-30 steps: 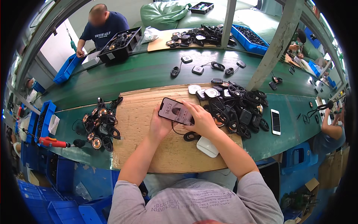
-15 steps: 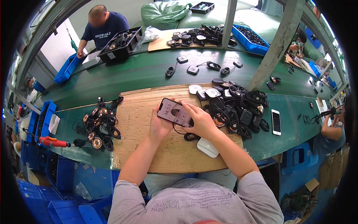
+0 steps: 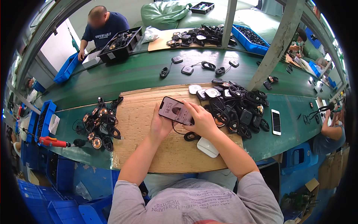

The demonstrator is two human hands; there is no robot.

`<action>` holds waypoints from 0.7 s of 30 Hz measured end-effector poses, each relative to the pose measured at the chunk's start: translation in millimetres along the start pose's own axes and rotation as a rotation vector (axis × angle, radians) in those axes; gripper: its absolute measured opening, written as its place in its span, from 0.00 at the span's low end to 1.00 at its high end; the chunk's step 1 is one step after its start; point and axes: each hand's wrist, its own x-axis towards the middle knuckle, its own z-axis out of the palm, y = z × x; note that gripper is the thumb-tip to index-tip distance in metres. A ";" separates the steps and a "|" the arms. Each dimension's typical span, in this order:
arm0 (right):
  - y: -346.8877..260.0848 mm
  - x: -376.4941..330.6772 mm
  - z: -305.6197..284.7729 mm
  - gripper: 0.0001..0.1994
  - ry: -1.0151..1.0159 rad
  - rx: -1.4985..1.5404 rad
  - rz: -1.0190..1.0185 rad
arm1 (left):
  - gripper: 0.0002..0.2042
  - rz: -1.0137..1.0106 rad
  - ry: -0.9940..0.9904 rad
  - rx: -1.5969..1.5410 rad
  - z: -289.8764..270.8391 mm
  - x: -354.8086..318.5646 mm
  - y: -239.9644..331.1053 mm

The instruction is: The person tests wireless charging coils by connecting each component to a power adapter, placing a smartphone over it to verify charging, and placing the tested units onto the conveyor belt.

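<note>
A smartphone (image 3: 175,111) with a lit screen is held above the cardboard sheet (image 3: 138,149). My left hand (image 3: 160,125) grips its left side from below. My right hand (image 3: 201,121) is closed round its right end, fingers along the upper edge. From under the phone a black cable runs to a small coil (image 3: 191,136) on the cardboard; what it joins there is hidden. Below my right wrist lies a white rounded case (image 3: 207,147). To the right spreads a pile of black-cabled charger pucks (image 3: 233,106), some with white faces.
Chargers with exposed copper coils (image 3: 99,125) heap at the left, near a red electric screwdriver (image 3: 54,142). A white phone (image 3: 276,122) lies on the right. Beyond, a green conveyor belt (image 3: 138,71) carries several chargers. A co-worker (image 3: 106,28) stands behind a black crate (image 3: 120,44).
The chargers on the belt have shifted slightly to the left. The phone in my hands has turned a little, and the co-worker's hand has moved slightly.
</note>
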 end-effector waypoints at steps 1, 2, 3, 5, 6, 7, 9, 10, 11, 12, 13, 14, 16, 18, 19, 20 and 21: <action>-1.0 0.3 0.1 0.46 0.001 0.000 0.001 | 0.26 -0.001 0.000 0.000 0.1 -0.2 -0.7; -3.1 0.6 -0.3 0.46 -0.008 0.047 0.050 | 0.25 0.004 -0.004 0.002 0.5 -0.2 -1.9; -5.6 1.0 -1.0 0.46 -0.016 0.094 0.100 | 0.24 0.010 -0.007 0.003 1.1 0.0 -3.5; -9.2 1.3 -2.4 0.47 -0.032 0.189 0.198 | 0.23 0.020 -0.014 0.006 2.4 0.0 -6.7; -9.8 1.3 -3.2 0.47 -0.031 0.189 0.199 | 0.23 0.019 -0.014 0.006 3.4 -0.2 -8.3; -10.4 1.4 -3.9 0.47 -0.027 0.214 0.209 | 0.22 -0.006 -0.026 0.001 4.5 -0.6 -10.1; -11.0 1.4 -4.7 0.47 -0.020 0.264 0.228 | 0.20 -0.056 -0.050 -0.011 6.3 -1.9 -13.3; -11.0 1.2 -4.7 0.47 -0.017 0.289 0.238 | 0.19 -0.081 -0.061 -0.017 6.3 -2.8 -14.4; -10.9 0.9 -4.0 0.47 -0.017 0.290 0.237 | 0.19 -0.081 -0.061 -0.017 4.3 -4.0 -15.2; -10.3 0.2 -2.3 0.47 -0.018 0.299 0.235 | 0.20 -0.077 -0.071 -0.012 -0.5 -4.8 -16.7; -9.5 -0.6 -0.4 0.47 -0.018 0.308 0.233 | 0.20 -0.073 -0.080 -0.008 -5.2 -5.4 -17.9; -8.8 -1.1 1.2 0.48 -0.019 0.317 0.231 | 0.21 -0.069 -0.090 -0.004 -8.9 -5.9 -18.7; -8.5 -1.4 1.6 0.48 -0.019 0.327 0.230 | 0.21 -0.067 -0.099 0.001 -11.4 -6.0 -19.5; -9.5 -0.9 -0.3 0.48 -0.032 0.327 0.210 | 0.23 -0.069 -0.101 -0.018 -8.9 -6.7 -18.7; -10.2 -0.6 -1.4 0.48 -0.038 0.326 0.201 | 0.23 -0.070 -0.102 -0.028 -7.4 -7.0 -18.3; -10.6 -0.4 -2.3 0.48 -0.045 0.326 0.191 | 0.24 -0.071 -0.103 -0.037 -6.8 -6.9 -18.3; -11.5 -0.1 -3.1 0.48 -0.044 0.327 0.191 | 0.24 -0.071 -0.103 -0.036 -7.0 -7.0 -18.1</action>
